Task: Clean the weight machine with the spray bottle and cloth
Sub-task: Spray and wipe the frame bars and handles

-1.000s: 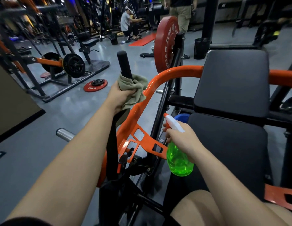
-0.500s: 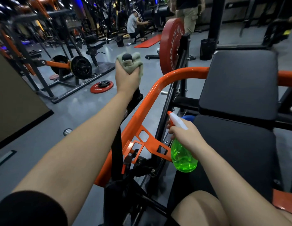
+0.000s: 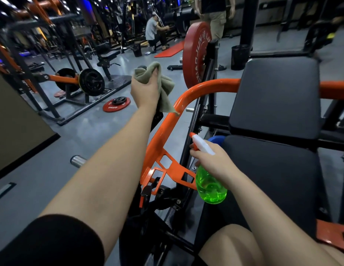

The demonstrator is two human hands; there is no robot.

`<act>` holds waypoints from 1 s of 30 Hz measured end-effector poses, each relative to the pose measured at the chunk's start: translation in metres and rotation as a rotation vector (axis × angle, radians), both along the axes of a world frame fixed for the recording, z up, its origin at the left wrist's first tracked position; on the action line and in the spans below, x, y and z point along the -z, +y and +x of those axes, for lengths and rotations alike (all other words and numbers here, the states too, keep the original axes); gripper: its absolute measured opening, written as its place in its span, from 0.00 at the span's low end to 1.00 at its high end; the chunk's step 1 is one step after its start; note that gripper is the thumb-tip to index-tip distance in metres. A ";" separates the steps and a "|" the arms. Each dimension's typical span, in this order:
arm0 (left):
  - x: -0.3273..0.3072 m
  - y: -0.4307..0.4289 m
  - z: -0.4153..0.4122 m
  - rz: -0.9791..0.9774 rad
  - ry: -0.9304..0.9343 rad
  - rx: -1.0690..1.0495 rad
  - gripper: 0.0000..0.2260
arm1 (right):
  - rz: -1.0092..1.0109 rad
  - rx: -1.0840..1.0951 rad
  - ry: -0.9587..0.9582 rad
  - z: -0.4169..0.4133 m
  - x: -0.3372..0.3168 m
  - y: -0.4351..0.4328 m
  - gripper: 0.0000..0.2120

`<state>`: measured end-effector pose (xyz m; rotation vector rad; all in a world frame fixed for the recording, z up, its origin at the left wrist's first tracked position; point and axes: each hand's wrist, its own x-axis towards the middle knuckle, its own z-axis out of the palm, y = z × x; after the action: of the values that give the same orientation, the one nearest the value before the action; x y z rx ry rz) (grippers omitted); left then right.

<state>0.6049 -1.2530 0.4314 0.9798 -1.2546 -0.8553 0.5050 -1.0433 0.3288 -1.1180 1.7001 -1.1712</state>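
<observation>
The person sat at the weight machine (image 3: 213, 120) with both arms stretched out in front. The left hand (image 3: 146, 89) was raised and closed around a grey-green cloth (image 3: 166, 87), bunching it over the top of a black handle (image 3: 142, 67), of which only the dark tip showed above the fingers. A loose tail of the cloth hung down below the hand, and its corner touched the orange bar (image 3: 161, 131) where that bar curved up and across towards the pads.

The right hand (image 3: 213, 162) was lower and closer in, gripping a spray bottle (image 3: 210, 189) by the neck, fingers curled just under the white spray head. The bottle's green body hung below the hand, in front of the orange bracket at the foot of the bar, and its orange-tipped nozzle pointed up and to the left. It was held in the air, just beside the left edge of the black seat pad (image 3: 273, 179). Above that sat the black back pad (image 3: 274, 96), with the orange bar passing behind it.

A big red plate (image 3: 196, 54) was loaded upright on the machine beyond the bar. Out on the grey floor lay a smaller red plate (image 3: 116, 104) near another rack, and further back one person (image 3: 153, 29) crouched beside a red mat (image 3: 169, 51).
</observation>
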 end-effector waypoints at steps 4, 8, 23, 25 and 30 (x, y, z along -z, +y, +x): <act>0.009 -0.006 0.014 0.020 -0.011 0.212 0.20 | 0.016 0.082 0.013 -0.004 0.001 -0.001 0.09; 0.010 -0.005 0.023 0.070 -0.147 0.313 0.15 | -0.005 0.144 -0.014 -0.006 0.001 0.002 0.05; -0.011 0.006 0.052 -0.012 -0.608 0.038 0.24 | -0.036 0.180 -0.045 0.006 -0.007 0.021 0.08; -0.028 0.002 0.046 -0.093 -0.481 0.010 0.24 | -0.039 0.188 -0.051 0.006 -0.009 0.021 0.08; -0.052 -0.004 0.023 -0.135 -0.865 0.096 0.18 | -0.038 0.198 -0.035 0.007 -0.008 0.021 0.09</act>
<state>0.6282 -1.2575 0.4834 1.2358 -2.0714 -0.3931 0.5118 -1.0225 0.3369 -0.9631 1.7998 -1.3419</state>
